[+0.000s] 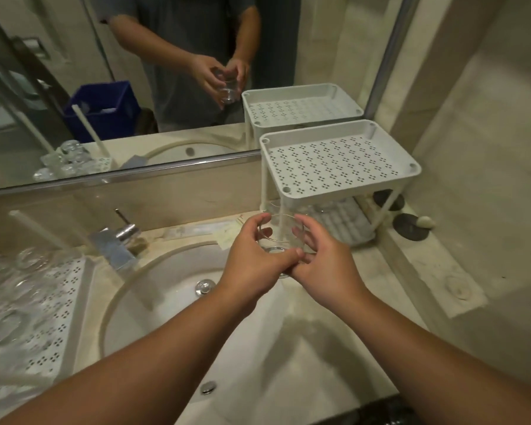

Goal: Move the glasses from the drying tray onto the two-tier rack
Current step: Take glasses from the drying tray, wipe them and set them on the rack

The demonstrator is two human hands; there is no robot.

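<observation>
A clear drinking glass [280, 237] is held upright above the right side of the sink, just left of the rack. My left hand [252, 262] grips its left side and my right hand [322, 262] grips its right side. The white two-tier rack [410, 171] stands at the right against the mirror; its perforated top shelf is bare, and the lower shelf [347, 222] seems to hold a glass. At the far left, the white perforated drying tray [68, 305] carries several clear glasses [10, 302], blurred.
A round white sink [172, 289] with a chrome drain lies below my hands, and a chrome tap [117, 240] stands behind it. A wide mirror [135, 87] lines the back wall. Dark round stones [411, 227] sit right of the rack. A wall closes the right side.
</observation>
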